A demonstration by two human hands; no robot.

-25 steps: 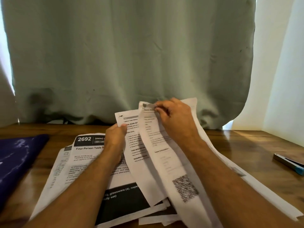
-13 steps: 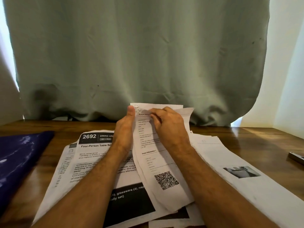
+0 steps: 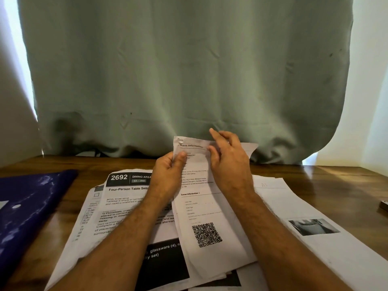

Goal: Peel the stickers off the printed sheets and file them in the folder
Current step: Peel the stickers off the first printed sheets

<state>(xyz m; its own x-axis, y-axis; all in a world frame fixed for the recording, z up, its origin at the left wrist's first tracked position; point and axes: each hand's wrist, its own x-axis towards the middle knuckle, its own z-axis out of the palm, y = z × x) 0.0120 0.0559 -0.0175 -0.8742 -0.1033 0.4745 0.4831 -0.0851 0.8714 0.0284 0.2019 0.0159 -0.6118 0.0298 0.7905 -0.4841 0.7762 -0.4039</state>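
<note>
Above wooden desk [image 3: 315, 175], my left hand [image 3: 168, 177] is pinching white printed QR sheet [image 3: 201, 206] w/ thumb; right hand [image 3: 228, 160], fingers loosely spread, is picking its top edge. Sticker's unclear; paper's probably tearing if yanked.

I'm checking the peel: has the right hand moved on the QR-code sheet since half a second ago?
Yes. The right hand has shifted right of the sheet's torn top-left corner, its fingers now opened near the top edge.

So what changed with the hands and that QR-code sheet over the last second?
The right hand came off the top edge of the QR-code sheet and now lifts clear, fingers loose. The left hand moved onto that sheet's left edge, pinching it. The folder and the other sheets stayed put.
</note>
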